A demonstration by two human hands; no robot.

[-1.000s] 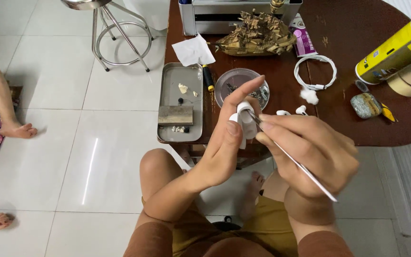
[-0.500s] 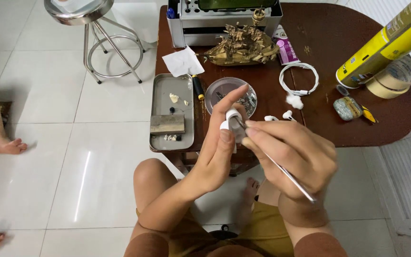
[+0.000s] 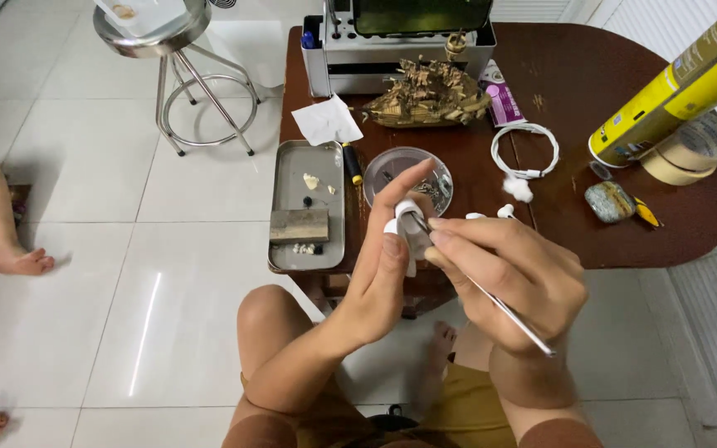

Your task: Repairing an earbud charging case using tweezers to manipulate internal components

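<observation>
Left of the metal tray (image 3: 282, 178), a steel stool (image 3: 178, 50) is standing on the white floor; right of the tray, over the table edge (image 3: 541, 249), the left hand (image 3: 383, 274) is pinching a small white earbud case (image 3: 404, 222) between thumb and fingers. The right hand (image 3: 512, 278) is pinching a thin metal pick (image 3: 508, 314), its tip poking into the case, so cleaning is looking underway, not finished. Farther right of the tray, two loose earbuds (image 3: 491, 213), a coiled white cable (image 3: 524, 151) and a yellow spray can (image 3: 674, 87) are lying untouched.
</observation>
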